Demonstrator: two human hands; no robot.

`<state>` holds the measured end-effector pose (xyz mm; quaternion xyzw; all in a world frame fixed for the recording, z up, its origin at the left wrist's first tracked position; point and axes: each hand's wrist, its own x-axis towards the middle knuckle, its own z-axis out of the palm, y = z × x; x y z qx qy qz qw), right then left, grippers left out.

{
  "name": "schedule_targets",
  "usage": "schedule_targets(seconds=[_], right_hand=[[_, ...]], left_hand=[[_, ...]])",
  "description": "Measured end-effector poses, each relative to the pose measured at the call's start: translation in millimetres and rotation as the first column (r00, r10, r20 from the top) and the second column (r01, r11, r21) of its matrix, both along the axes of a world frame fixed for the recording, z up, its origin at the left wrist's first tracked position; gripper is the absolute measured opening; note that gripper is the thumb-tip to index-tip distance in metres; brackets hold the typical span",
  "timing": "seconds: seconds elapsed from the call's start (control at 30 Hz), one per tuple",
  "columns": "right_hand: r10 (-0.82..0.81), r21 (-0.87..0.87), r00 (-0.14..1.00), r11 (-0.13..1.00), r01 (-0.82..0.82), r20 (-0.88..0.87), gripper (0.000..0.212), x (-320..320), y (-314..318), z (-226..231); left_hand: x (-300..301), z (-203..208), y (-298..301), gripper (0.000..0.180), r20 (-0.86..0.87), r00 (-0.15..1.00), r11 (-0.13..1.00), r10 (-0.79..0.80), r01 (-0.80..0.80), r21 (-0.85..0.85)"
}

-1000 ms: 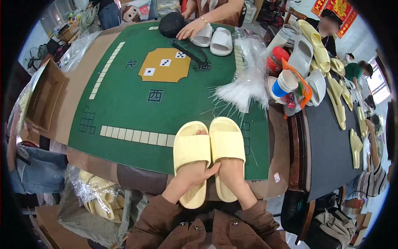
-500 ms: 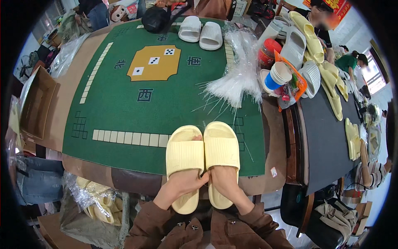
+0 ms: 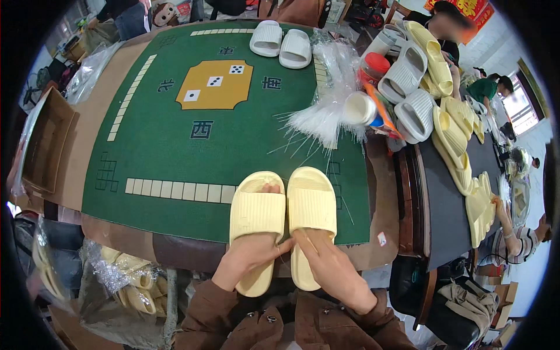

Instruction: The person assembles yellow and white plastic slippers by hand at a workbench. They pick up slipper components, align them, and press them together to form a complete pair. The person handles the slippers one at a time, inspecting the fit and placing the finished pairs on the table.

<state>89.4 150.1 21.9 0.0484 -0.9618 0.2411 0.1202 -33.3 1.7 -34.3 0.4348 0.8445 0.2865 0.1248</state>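
Observation:
Two pale yellow slippers stand side by side at the near edge of the green mat, toes pointing away from me. My left hand (image 3: 252, 256) is pushed under the ribbed strap of the left yellow slipper (image 3: 256, 213); its fingertips show past the strap at the toe end. Its thumb reaches across to the gap between the pair. At the right yellow slipper (image 3: 312, 207), my right hand (image 3: 335, 265) has its fingers at the rear of the strap, some tucked underneath. Its finger ends are partly hidden.
White plastic ties (image 3: 326, 119) lie fanned beyond the slippers. Two white slippers (image 3: 295, 49) stand at the far edge. Right are a red-lidded jar (image 3: 376, 65), a cup (image 3: 359, 108) and piled slippers (image 3: 417, 116). A cardboard box (image 3: 49, 143) sits left; a bag of slippers (image 3: 137, 286) is below.
My right hand has drawn partly back out of the right slipper and turned. The left hand stays in its slipper. At right, a co-worker's hand has brought yellow slippers closer. A dark object left the far edge.

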Motion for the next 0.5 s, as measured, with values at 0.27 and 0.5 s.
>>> schedule_targets(seconds=[0.27,0.5], right_hand=[[-0.194,-0.023,0.918,0.98,0.198,-0.346,0.027,-67.8,53.7,10.9],[-0.365,0.428,0.931,0.839,0.337,-0.018,0.072,-39.7,130.6,7.8]], left_hand=[[-3.2,3.0,11.2,0.099,-0.025,0.997,0.997,-0.079,0.078,-0.025],[-1.9,3.9,8.4,0.101,-0.03,0.999,0.997,-0.033,0.035,0.063]])
